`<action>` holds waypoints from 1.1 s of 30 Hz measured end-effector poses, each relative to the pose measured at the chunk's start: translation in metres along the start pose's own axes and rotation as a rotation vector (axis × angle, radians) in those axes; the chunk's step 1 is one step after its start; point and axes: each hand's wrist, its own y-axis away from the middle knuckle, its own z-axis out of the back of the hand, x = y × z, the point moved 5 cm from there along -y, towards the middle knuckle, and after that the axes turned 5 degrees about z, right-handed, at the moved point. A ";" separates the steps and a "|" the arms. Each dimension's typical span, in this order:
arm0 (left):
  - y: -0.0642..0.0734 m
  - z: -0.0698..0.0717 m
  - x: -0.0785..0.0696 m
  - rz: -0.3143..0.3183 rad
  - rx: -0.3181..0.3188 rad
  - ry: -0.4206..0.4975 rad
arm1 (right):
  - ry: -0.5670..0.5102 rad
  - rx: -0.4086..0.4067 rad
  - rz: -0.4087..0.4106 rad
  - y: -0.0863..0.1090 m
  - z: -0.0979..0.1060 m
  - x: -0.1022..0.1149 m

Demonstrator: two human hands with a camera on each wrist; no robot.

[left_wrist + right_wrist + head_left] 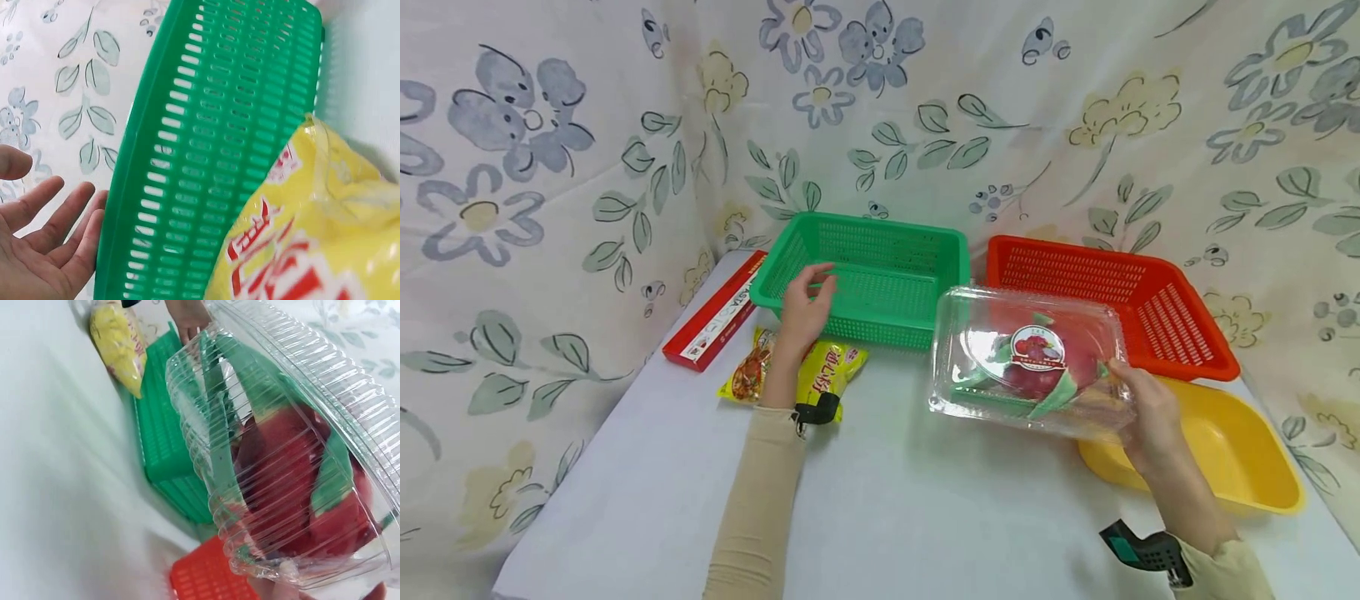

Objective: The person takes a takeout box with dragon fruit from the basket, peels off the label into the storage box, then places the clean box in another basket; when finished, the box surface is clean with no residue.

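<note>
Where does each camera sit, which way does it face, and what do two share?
Head: on the person's head, facing forward and down over the green basket and red basket; left grip and right grip show.
Left wrist: on that wrist, facing the green basket and yellow packet; left grip shows.
Right wrist: on that wrist, facing the clear box; part of right grip shows below, left grip beyond.
Shared: clear box, in head and right wrist.

The right hand gripped a clear plastic box by one end, lifted and tilted with its top (a round label on it) facing the head camera; a red fruit with green scales lay inside. The left hand was at the near left rim of a slatted green basket, which stood upright.
</note>
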 end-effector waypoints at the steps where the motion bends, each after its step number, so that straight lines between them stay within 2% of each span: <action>1: -0.001 0.002 0.001 -0.004 -0.021 -0.003 | 0.018 -0.002 0.003 0.001 -0.002 -0.001; 3: -0.002 0.005 0.005 -0.006 -0.057 -0.016 | 0.044 -0.014 -0.005 0.003 -0.006 -0.004; 6: -0.004 0.011 0.011 -0.010 -0.092 -0.011 | 0.120 -0.077 -0.050 0.007 -0.010 -0.010; 10: -0.005 0.016 0.015 -0.027 -0.107 0.003 | 0.272 -0.133 -0.105 0.013 -0.015 -0.017; 12: -0.006 0.017 0.015 -0.034 -0.110 0.000 | 0.321 -0.130 -0.105 0.015 -0.020 -0.021; 16: -0.006 0.017 0.015 -0.035 -0.098 -0.006 | 0.288 -0.128 -0.098 0.018 -0.029 -0.031; 19: -0.006 0.016 0.015 -0.019 -0.083 -0.005 | 0.301 -0.138 -0.111 0.020 -0.033 -0.039; 24: -0.005 0.014 0.016 -0.006 -0.064 -0.004 | 0.447 -0.173 -0.176 0.022 -0.034 -0.052; 33: -0.005 0.013 0.014 -0.043 -0.047 -0.026 | 0.487 -0.192 -0.253 0.021 -0.034 -0.071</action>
